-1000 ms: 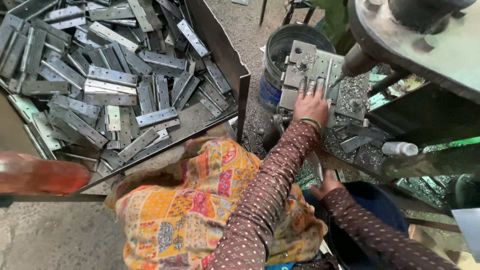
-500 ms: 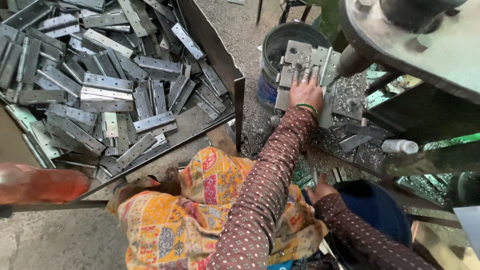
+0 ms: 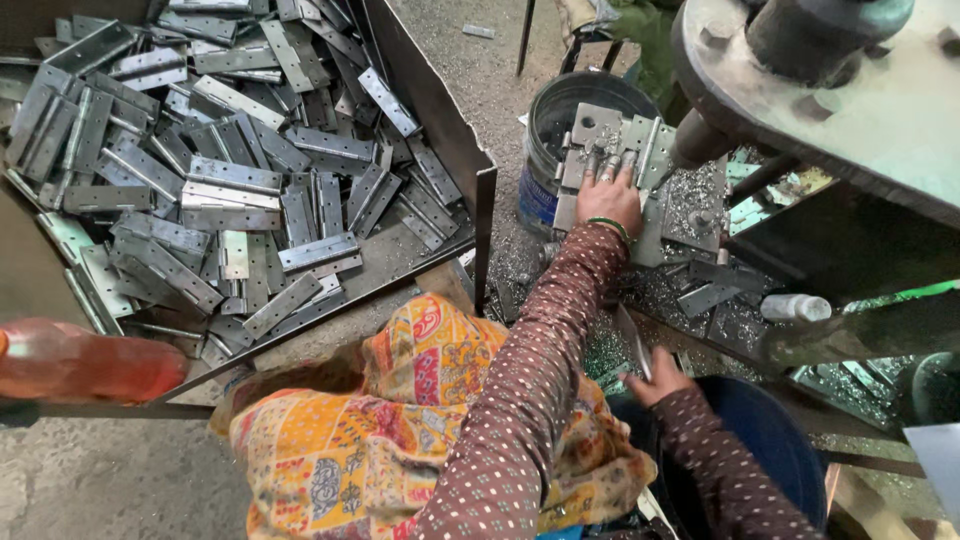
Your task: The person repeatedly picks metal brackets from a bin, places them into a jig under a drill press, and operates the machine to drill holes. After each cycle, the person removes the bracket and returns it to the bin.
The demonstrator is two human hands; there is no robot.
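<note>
On the worktop (image 3: 700,285) strewn with metal shavings, the left hand (image 3: 608,195) presses flat, fingers spread, on a hinge plate (image 3: 610,140) seated in the press fixture, just beside a grey bucket (image 3: 545,130). Lower down, the right hand (image 3: 655,378) grips another hinge (image 3: 633,338). A tray (image 3: 430,100) heaped with hinges sits left.

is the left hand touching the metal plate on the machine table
Touching: the head view shows the left hand pressed flat on the metal plate, fingers spread across it.

Soft, even daylight, faint shadows; the steel hinges (image 3: 230,180) glint dully, and the orange bottle (image 3: 85,362) up close blurs.
</note>
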